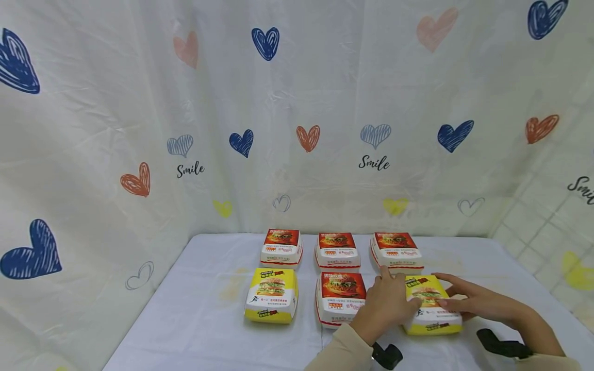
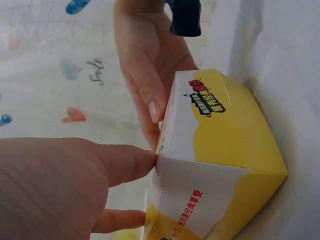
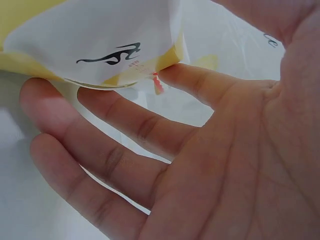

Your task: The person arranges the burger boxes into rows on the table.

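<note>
At the front right of the white cloth, a yellow-and-white burger box [image 1: 429, 304] sits between both hands. My left hand [image 1: 387, 304] reaches to its left side. In the left wrist view, straight fingers [image 2: 131, 160] touch the box's upper edge and corner. On the far side, my right hand [image 1: 484, 301] has its thumb and index finger at the right edge of the top. In the right wrist view, one fingertip touches a corner of the box [image 3: 125, 45], while the other fingers [image 3: 107, 165] extend beside and below its rim. The left hand partly covers the neighbouring red-and-white burger box [image 1: 341, 296].
Another yellow box [image 1: 271, 296] stands at the front left. Behind are three red-and-white boxes in a row: left [image 1: 281, 249], middle [image 1: 337, 252] and right [image 1: 397, 252]. The white cloth [image 1: 195, 319] meets a heart-printed curtain [image 1: 325, 103] at the back.
</note>
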A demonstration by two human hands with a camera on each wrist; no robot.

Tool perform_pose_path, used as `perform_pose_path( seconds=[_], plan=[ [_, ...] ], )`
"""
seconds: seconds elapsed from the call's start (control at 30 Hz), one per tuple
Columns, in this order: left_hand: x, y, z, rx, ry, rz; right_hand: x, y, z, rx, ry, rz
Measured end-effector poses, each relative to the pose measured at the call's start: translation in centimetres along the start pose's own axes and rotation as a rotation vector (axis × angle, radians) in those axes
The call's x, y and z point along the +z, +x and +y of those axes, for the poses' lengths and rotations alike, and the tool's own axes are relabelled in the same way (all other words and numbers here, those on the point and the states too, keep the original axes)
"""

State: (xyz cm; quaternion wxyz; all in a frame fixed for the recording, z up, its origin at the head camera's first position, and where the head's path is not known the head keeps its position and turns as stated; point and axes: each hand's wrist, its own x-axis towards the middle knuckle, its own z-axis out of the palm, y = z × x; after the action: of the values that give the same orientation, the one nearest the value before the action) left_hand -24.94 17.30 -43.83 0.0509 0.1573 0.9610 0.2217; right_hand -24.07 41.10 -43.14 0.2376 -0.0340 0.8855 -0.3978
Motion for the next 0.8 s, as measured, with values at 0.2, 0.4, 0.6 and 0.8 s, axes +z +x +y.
perform_pose_path(
  seconds=[0.2, 0.4, 0.6, 0.8],
  plan=[
    [-0.11, 0.06, -0.09, 0.0, 0.002, 0.005, 0.26, 0.02, -0.43, 0.006, -0.014, 0.011],
    [-0.24, 0.15, -0.36, 0.016, 0.018, 0.008, 0.32, 0.09, -0.49, -0.004, -0.013, 0.008],
    [-0.4, 0.21, -0.6, 0.029, 0.035, 0.007, 0.39, 0.11, -0.65, -0.021, -0.012, 0.004],
    [-0.69, 0.21, -0.67, 0.028, 0.04, -0.017, 0.52, 0.31, -0.75, -0.019, -0.004, -0.001]
  ],
)
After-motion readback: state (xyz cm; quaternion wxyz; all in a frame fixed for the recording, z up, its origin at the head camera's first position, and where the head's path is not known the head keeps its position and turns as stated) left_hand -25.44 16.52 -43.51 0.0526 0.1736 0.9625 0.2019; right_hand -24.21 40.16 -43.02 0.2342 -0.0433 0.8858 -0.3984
